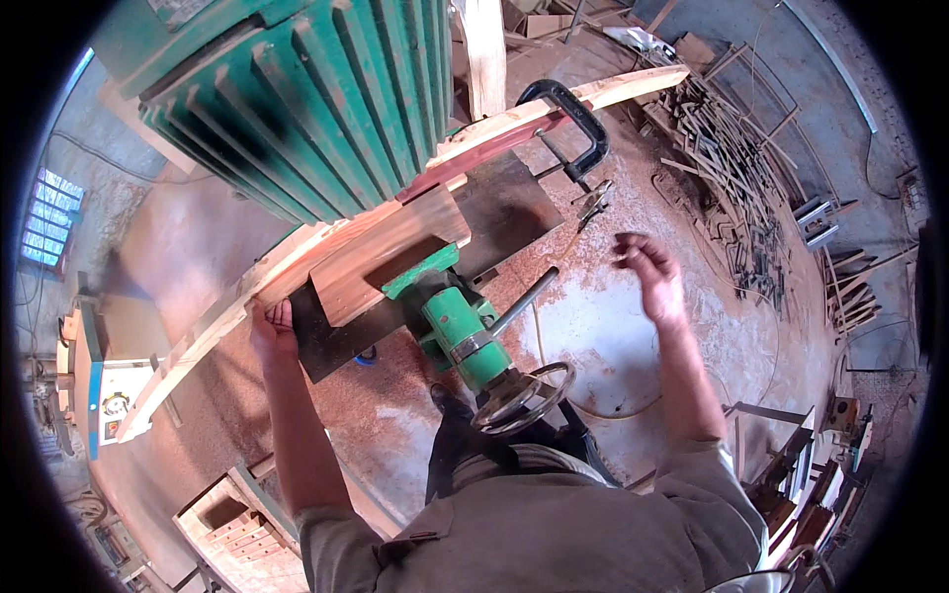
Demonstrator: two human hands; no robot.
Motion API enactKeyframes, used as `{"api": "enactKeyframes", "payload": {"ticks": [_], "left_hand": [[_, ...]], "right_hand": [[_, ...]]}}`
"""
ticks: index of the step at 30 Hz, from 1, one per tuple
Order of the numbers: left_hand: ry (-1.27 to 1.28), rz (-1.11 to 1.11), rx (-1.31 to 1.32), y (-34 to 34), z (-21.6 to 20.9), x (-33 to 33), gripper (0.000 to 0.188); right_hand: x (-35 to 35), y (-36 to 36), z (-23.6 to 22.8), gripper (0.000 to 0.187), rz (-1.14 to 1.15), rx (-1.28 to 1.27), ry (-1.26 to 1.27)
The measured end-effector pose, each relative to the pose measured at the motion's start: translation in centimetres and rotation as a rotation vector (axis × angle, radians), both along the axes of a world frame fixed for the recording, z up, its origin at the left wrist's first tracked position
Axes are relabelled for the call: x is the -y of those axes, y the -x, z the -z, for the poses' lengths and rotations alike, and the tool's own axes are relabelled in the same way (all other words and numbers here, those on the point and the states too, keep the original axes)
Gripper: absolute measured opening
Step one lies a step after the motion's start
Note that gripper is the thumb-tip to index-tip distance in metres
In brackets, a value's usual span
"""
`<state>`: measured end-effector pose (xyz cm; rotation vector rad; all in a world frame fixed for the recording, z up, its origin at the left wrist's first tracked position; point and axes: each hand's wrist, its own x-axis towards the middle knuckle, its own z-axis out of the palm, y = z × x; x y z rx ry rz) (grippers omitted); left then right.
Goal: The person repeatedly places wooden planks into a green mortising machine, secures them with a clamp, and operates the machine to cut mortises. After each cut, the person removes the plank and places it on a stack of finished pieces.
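Observation:
My left hand (274, 326) grips the near edge of a long pale wooden board (188, 354), which runs diagonally across the view under a large ribbed green machine housing (316, 109). My right hand (652, 277) hangs in the air to the right of the machine, fingers loosely bent and apart, with nothing visible in it. A black C-clamp (583, 124) grips the board's far right part and a reddish strip (484, 156) along it. A shorter brown wooden block (361, 272) lies against the board on a dark metal table (514, 212). The board's middle is hidden behind the housing.
In front of me is a green machine part (465, 341) with a bar handle (526, 299) and a metal handwheel (524, 398). Sawdust (395, 390) covers much of the floor. Wood offcuts (727, 168) are heaped at the right. A blue-edged cabinet (96, 395) stands left.

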<state>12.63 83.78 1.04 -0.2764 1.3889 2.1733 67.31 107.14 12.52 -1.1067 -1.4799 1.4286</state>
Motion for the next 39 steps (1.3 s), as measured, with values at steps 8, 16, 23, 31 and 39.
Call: {"api": "enactKeyframes", "payload": {"ticks": [8, 16, 23, 31, 39], "left_hand": [[0.018, -0.015, -0.026, -1.4, -0.8, -1.1, 0.025], [0.023, -0.017, -0.057, -2.5, -1.7, -1.4, 0.035], [0.037, -0.062, -0.019, -3.3, -2.3, -0.7, 0.035], [-0.065, 0.087, -0.105, -3.0, -2.0, -1.6, 0.029], [-0.066, 0.028, -0.111, -1.9, -1.9, 0.4, 0.028]], "right_hand": [[3.9, 8.5, 4.3, 0.039, 0.074, -0.449, 0.781], [11.6, 21.9, -6.0, 0.03, -0.571, 0.083, -0.812], [15.2, 29.4, -8.8, 0.034, -1.138, 0.804, -0.377], [12.0, 24.7, -7.8, 0.034, -0.618, 0.039, -0.628], [-11.0, 11.6, -44.6, 0.04, 0.286, 0.148, -1.076]]}}
